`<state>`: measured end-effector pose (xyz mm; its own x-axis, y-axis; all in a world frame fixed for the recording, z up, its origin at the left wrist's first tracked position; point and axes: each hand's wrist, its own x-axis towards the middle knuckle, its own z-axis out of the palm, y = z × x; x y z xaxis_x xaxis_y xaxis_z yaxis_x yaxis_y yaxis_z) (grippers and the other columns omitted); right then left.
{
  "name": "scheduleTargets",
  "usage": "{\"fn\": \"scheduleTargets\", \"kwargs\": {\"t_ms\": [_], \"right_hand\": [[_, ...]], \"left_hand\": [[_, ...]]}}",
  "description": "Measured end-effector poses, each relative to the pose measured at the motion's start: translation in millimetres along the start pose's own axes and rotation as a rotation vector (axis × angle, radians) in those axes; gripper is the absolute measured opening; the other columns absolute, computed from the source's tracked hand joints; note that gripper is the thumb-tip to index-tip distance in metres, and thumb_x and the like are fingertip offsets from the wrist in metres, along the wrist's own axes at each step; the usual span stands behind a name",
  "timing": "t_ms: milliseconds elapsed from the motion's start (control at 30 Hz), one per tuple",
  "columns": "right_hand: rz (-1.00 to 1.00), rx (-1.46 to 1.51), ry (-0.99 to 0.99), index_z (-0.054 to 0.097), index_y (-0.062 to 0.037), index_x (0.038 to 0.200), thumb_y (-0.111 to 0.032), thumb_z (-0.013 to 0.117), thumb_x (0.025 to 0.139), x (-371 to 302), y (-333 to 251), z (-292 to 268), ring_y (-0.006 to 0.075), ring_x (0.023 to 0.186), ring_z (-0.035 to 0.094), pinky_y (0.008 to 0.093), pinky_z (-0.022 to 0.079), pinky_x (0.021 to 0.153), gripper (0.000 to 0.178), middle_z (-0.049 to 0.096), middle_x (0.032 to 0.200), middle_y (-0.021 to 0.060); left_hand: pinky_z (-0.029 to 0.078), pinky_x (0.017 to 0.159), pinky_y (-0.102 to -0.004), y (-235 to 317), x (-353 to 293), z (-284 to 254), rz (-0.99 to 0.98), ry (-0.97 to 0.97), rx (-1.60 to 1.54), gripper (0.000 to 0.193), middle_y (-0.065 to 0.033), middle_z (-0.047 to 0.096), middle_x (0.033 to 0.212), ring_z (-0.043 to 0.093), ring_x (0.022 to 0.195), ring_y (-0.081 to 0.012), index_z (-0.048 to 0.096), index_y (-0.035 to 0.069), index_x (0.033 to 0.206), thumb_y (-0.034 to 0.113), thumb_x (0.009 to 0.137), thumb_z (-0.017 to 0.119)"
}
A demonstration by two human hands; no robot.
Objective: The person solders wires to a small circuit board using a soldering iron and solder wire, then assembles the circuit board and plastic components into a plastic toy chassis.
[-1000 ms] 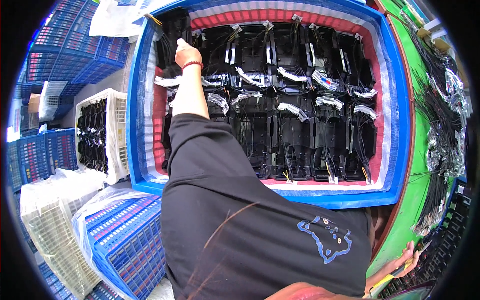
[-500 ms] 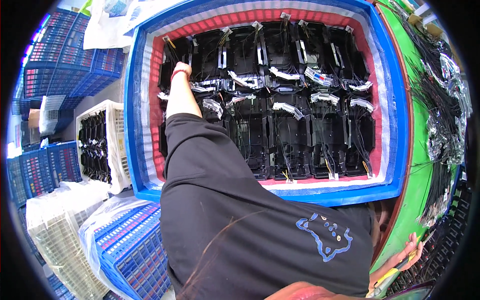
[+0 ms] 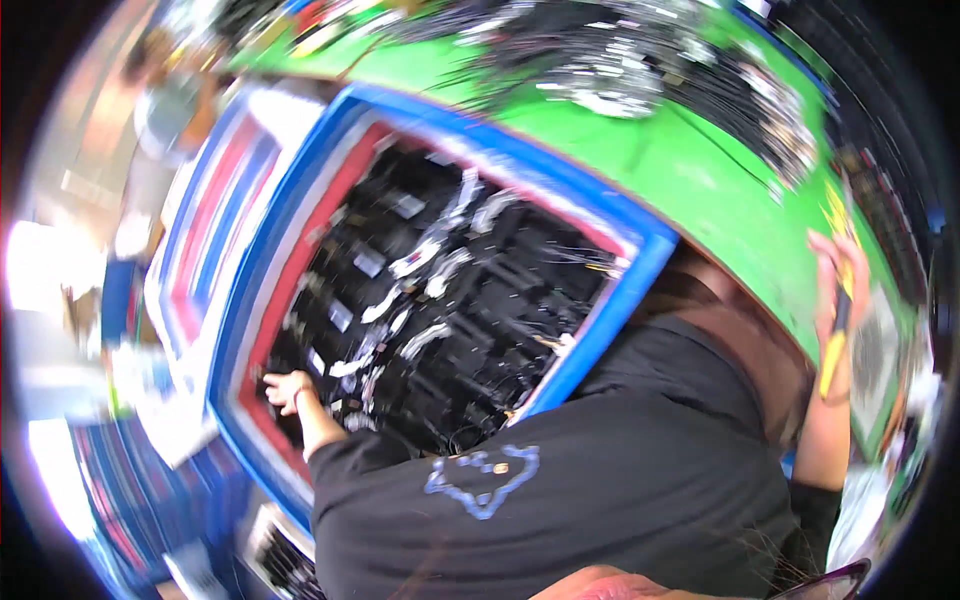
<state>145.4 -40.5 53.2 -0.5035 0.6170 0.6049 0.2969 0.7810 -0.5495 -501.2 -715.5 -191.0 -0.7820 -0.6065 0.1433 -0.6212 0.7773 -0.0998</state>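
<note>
the view is motion-blurred and tilted. the left hand [image 3: 287, 388] is extended into the large blue crate [image 3: 610, 232], at the near-left corner of its red inner lining [image 3: 262, 340]. the fingers are curled and rest on or against the black parts [image 3: 470, 330] at that edge; whether they grip one cannot be told from the blur. the black parts fill the crate in rows, with pale strips or labels [image 3: 425, 258] lying across several of them.

the right hand [image 3: 835, 270] is raised at the right of the view, over the green table [image 3: 700, 180]. it is closed around a long tool with a yellow handle [image 3: 833, 345], which hangs down from the fist along the forearm.

the person's black sleeve [image 3: 560, 500] with a light blue outline print covers the lower centre of the view. a heap of black cables and shiny bags [image 3: 640, 70] lies on the far part of the green table. a second blue crate [image 3: 195, 230] stands just beside the first, to its left.
</note>
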Motion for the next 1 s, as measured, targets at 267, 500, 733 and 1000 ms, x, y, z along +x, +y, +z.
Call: {"fn": "scheduleTargets", "kwargs": {"t_ms": [267, 500, 733, 1000], "right_hand": [[0.208, 0.165, 0.180, 0.049, 0.0006, 0.118, -0.004, 0.056, 0.095, -12, 14, -29, 0.0185, 0.086, 0.066, 0.0314, 0.052, 0.083, 0.025, 0.070, 0.096, 0.0160], [0.264, 0.257, 0.222, 0.055, 0.0002, 0.109, 0.003, 0.060, 0.088, -25, 37, -17, 0.0181, 0.079, 0.069, 0.0292, 0.055, 0.071, 0.022, 0.069, 0.086, 0.0132], [0.407, 0.325, 0.248, 0.057, 0.0003, 0.109, 0.003, 0.061, 0.087, -28, 63, -23, 0.0208, 0.082, 0.071, 0.0305, 0.056, 0.073, 0.023, 0.068, 0.090, 0.0129], [0.652, 0.431, 0.175, 0.055, -0.0043, 0.108, -0.001, 0.073, 0.081, -19, 72, -36, 0.0076, 0.065, 0.053, 0.0228, 0.046, 0.057, 0.032, 0.052, 0.075, -0.0002]], "left_hand": [[0.051, 0.084, -0.0279, 238, -325, -245, 1.263, -0.191, -1.307, 0.026, -0.0102, 0.067, 0.105, 0.064, 0.092, -0.0190, 0.065, 0.001, 0.112, 0.003, 0.087, 0.066], [0.052, 0.068, -0.0359, 291, -648, -349, 2.444, -0.577, -1.083, 0.008, -0.0109, 0.064, 0.082, 0.064, 0.075, -0.0284, 0.069, 0.007, 0.085, 0.009, 0.078, 0.070], [0.046, 0.075, -0.0403, 323, -775, -359, 2.636, -0.242, -0.682, 0.011, -0.0064, 0.062, 0.090, 0.059, 0.086, -0.0267, 0.062, 0.007, 0.080, 0.012, 0.074, 0.070], [0.049, 0.060, -0.0342, 240, -793, -372, 2.828, -0.685, -0.918, 0.017, -0.0080, 0.063, 0.085, 0.062, 0.071, -0.0242, 0.061, 0.007, 0.084, 0.005, 0.071, 0.073]]}}
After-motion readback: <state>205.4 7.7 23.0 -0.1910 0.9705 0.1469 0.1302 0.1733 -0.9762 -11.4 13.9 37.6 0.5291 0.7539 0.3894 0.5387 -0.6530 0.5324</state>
